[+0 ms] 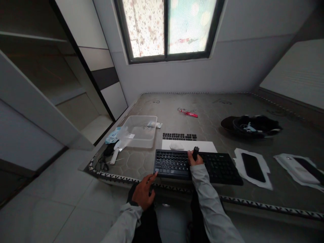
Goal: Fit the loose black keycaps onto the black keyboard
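A black keyboard (pixel 172 162) lies across the front of the grey hexagon-patterned mattress. My right hand (pixel 196 160) is closed around a short black cylindrical tool (pixel 195 152), held upright over the middle of the keys; its lower end is hidden. At the keyboard's near left corner, my left hand (pixel 143 192) has its fingers apart, the forefinger at or just beside the edge. Behind the keyboard lies a white sheet (pixel 205 146) with a crumpled white wipe (pixel 176 146) on it. Loose black keycaps (pixel 179 136) sit in rows beyond the sheet.
A clear plastic box (pixel 153 140) stands at left, near a blue mask (pixel 112 135) and black cables (pixel 102 162). A red wrapper (pixel 188 113) lies farther back. To the right are a black cap (pixel 255 126), a dark phone (pixel 253 167) on white paper, and another white-wrapped item (pixel 301 168).
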A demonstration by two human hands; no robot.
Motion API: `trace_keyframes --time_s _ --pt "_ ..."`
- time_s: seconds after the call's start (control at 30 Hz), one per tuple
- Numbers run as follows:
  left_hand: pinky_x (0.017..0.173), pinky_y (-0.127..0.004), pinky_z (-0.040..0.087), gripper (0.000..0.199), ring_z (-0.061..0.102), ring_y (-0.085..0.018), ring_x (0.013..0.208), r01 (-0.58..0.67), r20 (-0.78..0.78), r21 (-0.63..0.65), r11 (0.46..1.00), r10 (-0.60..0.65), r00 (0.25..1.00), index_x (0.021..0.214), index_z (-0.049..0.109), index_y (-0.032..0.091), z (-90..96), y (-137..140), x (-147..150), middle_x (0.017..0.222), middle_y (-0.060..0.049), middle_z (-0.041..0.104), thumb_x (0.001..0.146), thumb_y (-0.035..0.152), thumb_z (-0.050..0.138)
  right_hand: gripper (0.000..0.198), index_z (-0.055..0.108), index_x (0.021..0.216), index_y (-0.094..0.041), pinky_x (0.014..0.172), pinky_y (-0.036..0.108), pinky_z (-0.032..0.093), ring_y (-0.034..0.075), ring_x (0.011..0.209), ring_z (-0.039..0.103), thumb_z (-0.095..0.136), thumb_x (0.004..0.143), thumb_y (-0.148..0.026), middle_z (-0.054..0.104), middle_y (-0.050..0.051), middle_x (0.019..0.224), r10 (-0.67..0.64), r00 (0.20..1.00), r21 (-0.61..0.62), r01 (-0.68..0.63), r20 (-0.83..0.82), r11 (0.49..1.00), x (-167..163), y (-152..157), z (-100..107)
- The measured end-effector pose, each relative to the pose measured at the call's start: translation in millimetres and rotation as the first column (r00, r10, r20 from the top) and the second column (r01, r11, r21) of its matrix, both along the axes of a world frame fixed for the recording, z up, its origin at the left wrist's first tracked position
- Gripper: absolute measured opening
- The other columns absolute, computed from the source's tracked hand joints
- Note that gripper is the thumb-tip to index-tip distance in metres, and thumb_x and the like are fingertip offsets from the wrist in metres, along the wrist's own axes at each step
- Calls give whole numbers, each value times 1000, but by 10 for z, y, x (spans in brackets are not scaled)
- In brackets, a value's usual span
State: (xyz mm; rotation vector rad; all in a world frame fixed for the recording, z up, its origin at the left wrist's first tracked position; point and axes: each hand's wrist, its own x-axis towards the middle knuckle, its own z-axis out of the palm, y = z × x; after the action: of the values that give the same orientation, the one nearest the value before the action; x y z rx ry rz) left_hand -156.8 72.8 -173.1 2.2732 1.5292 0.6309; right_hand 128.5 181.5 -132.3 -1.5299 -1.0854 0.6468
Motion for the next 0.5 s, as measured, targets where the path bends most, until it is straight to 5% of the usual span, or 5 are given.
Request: trace_keyframes --time_s 0.23,0.5 --pt "103 -42 50 80 55 -24 121 1 -4 -8 1000 -1 1000 153 23 34 -22 -13 -11 136 -7 52 81 15 50 67 59 59 -22 52 31 40 22 54 54 39 71 -84 56 5 52 -120 978 -28 127 170 992 -30 -36 23" --pt "104 -40 49 82 54 -23 121 -2 -5 -14 1000 2 1000 153 22 33 -1 -34 -7 136 -7 52 79 14 50 56 59 59 -20 52 30 37 21 53 55 42 85 -66 58 7 52 -330 919 131 308 218 942 -180 -100 -46"
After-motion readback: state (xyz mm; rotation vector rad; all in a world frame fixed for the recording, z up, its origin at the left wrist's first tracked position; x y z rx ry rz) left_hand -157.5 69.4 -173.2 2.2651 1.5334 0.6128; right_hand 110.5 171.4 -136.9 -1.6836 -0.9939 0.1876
